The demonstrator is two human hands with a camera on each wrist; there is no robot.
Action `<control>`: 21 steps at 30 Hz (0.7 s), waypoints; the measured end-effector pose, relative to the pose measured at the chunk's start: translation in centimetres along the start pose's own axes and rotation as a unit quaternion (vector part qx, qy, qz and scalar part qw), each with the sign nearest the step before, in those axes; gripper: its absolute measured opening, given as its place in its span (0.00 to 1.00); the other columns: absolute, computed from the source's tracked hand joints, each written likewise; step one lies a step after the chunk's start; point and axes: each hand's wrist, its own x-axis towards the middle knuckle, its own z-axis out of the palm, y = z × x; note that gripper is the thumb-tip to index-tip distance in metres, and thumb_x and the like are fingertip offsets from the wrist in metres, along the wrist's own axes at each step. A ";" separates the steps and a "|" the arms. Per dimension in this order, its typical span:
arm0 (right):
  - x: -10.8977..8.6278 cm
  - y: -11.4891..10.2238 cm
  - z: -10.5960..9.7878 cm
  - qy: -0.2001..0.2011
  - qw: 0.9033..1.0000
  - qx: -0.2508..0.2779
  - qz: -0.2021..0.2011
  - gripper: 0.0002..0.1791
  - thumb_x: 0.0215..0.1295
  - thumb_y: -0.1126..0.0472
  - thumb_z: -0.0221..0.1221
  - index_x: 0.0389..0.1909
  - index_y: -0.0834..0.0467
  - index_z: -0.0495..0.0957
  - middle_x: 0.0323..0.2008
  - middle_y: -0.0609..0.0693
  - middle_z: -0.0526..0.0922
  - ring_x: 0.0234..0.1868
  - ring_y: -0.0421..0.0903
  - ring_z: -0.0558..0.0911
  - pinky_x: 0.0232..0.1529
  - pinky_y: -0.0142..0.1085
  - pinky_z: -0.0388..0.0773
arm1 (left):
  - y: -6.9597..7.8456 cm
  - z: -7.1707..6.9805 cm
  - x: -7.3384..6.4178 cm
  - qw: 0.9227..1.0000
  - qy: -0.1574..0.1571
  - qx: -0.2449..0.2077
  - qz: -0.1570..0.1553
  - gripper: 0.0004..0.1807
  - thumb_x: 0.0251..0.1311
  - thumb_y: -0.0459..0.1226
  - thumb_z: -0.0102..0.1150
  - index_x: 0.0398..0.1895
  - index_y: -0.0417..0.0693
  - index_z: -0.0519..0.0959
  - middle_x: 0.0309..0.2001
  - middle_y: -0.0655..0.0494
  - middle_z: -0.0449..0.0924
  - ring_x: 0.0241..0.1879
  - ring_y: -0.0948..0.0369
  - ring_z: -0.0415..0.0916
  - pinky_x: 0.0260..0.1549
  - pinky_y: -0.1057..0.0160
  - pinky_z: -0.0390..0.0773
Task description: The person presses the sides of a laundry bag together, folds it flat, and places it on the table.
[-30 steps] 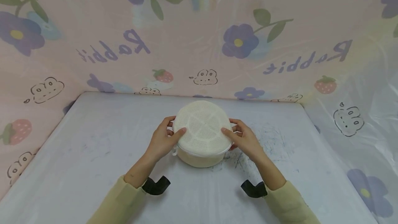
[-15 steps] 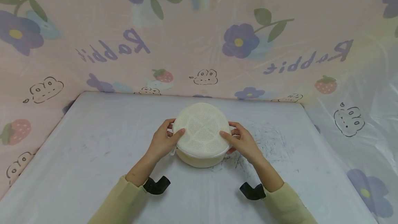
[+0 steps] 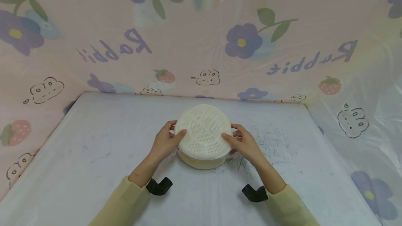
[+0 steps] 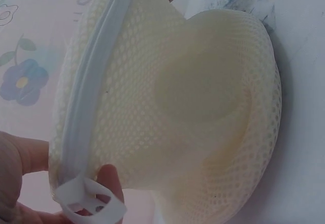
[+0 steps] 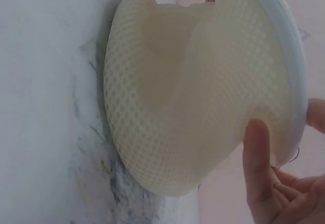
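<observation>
A round cream mesh laundry bag (image 3: pixel 202 132) stands on the table, its flat lid tilted toward me. At the left rim my left hand (image 3: pixel 164 138) grips it, thumb on top and fingers round the side. My right hand (image 3: pixel 248 145) pinches the opposite rim the same way. In the left wrist view a pale zipper band (image 4: pixel 91 82) runs round the upper edge, with a white plastic zipper end piece (image 4: pixel 91 201) by the left fingers. The mesh side wall (image 5: pixel 152 107) sags and folds inward in the right wrist view, its bottom on the table.
The white table (image 3: pixel 94 170) has dark scuff marks (image 3: pixel 242 159) to the right of the bag. Pink printed sheeting (image 3: pixel 188 44) rises behind and at the sides. A black curved piece (image 3: pixel 159 186) sticks out from the left cuff, and a matching black piece (image 3: pixel 255 193) from the right.
Both hands have sunk slightly with the rim, so the bag's lid sits a little lower and less side wall shows. The grip is the same, and the base has stayed in place.
</observation>
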 end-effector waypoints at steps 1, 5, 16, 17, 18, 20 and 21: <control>0.0 0.0 0.0 0.000 1.000 -0.002 0.001 0.34 0.65 0.51 0.61 0.67 0.60 0.63 0.40 0.59 0.78 0.29 0.45 0.82 0.29 0.46 0.83 | 0.0 0.0 0.0 1.000 0.001 0.001 0.001 0.29 0.63 0.42 0.59 0.64 0.39 0.66 0.51 0.43 0.72 0.34 0.59 0.74 0.24 0.68 0.74; 0.1 0.2 0.1 0.003 1.000 -0.007 0.008 0.34 0.64 0.51 0.61 0.66 0.60 0.63 0.40 0.59 0.79 0.28 0.44 0.81 0.30 0.45 0.82 | -0.1 0.2 0.1 1.000 0.003 0.005 0.003 0.29 0.63 0.42 0.59 0.64 0.39 0.67 0.51 0.43 0.73 0.33 0.59 0.74 0.24 0.68 0.72; 0.2 0.8 0.2 -0.004 1.000 -0.012 0.013 0.35 0.63 0.51 0.62 0.67 0.61 0.62 0.40 0.59 0.79 0.29 0.45 0.82 0.30 0.40 0.83 | -0.6 0.6 0.3 1.000 0.005 0.012 0.008 0.27 0.64 0.42 0.58 0.63 0.38 0.68 0.50 0.42 0.74 0.32 0.59 0.74 0.25 0.68 0.72; 0.2 0.8 0.2 -0.004 1.000 -0.012 0.012 0.35 0.63 0.51 0.62 0.67 0.61 0.62 0.40 0.59 0.79 0.29 0.45 0.82 0.30 0.40 0.83 | -0.6 0.6 0.4 1.000 0.006 0.013 0.008 0.27 0.64 0.42 0.57 0.63 0.38 0.68 0.50 0.42 0.74 0.32 0.59 0.74 0.26 0.68 0.71; 0.3 0.8 0.2 -0.004 1.000 -0.015 0.012 0.35 0.63 0.51 0.62 0.67 0.61 0.62 0.41 0.60 0.78 0.30 0.45 0.82 0.30 0.40 0.83 | -0.6 0.6 0.4 1.000 0.007 0.014 0.008 0.27 0.64 0.42 0.57 0.63 0.38 0.68 0.50 0.42 0.74 0.32 0.59 0.74 0.26 0.68 0.71; 0.3 0.9 0.2 -0.002 1.000 -0.020 0.010 0.36 0.63 0.50 0.62 0.67 0.61 0.62 0.44 0.61 0.78 0.32 0.46 0.81 0.30 0.40 0.83 | -0.7 0.6 0.4 1.000 0.009 0.018 0.011 0.27 0.64 0.43 0.57 0.63 0.38 0.68 0.50 0.42 0.74 0.33 0.59 0.74 0.26 0.68 0.71; 0.3 0.8 0.2 0.002 1.000 -0.027 0.009 0.36 0.64 0.50 0.61 0.68 0.61 0.62 0.46 0.61 0.77 0.34 0.46 0.81 0.31 0.40 0.83 | -0.7 0.6 0.4 1.000 0.012 0.021 0.015 0.27 0.65 0.44 0.57 0.63 0.38 0.68 0.50 0.42 0.74 0.33 0.58 0.74 0.26 0.67 0.71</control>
